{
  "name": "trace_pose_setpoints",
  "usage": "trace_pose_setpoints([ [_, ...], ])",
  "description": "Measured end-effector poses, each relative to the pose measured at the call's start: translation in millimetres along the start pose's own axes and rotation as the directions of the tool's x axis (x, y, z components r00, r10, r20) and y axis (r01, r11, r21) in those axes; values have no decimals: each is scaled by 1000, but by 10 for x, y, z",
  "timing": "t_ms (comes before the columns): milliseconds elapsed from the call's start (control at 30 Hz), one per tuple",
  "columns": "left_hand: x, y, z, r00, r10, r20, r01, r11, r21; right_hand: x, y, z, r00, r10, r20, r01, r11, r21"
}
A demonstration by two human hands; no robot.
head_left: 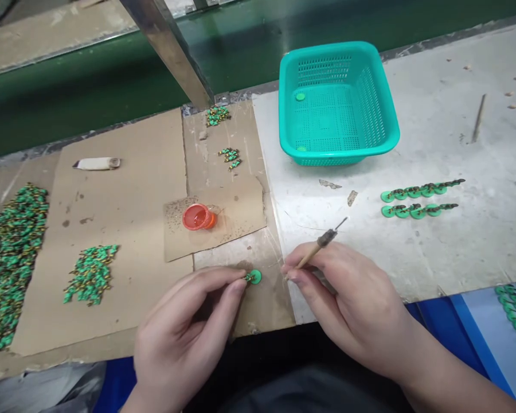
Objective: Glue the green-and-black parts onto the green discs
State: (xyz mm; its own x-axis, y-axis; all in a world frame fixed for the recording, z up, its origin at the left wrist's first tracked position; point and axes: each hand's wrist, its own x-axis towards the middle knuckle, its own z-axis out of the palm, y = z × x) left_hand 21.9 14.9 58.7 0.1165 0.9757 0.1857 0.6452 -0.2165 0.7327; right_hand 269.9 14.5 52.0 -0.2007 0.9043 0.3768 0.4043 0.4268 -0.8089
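Note:
My left hand (187,327) has thumb and forefinger pinched on a small green and brown figure piece (248,277). A round green disc (257,277) is at the fingertips, touching or joined to that piece; I cannot tell which. My right hand (352,298) is closed round a thin wooden-handled needle tool (312,254), its dark-wrapped end and fine metal tip pointing up and to the right. A small red cup (196,217) with liquid stands on a cardboard scrap (236,201) beyond my left hand.
Piles of green and brown pieces (15,264) lie at the left, with a smaller heap (92,274) nearer. A teal basket (339,152) stands at the back. Two rows of pieces on green discs (418,212) lie right. A white, dark-tipped object (98,164) rests on cardboard.

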Motion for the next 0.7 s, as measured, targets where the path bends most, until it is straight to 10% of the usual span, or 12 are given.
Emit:
trace_pose_setpoints([
  [700,-9,5,-4,972,230,56,-234,970,68,-46,-4,-39,998,-67,-6,67,997,33],
])
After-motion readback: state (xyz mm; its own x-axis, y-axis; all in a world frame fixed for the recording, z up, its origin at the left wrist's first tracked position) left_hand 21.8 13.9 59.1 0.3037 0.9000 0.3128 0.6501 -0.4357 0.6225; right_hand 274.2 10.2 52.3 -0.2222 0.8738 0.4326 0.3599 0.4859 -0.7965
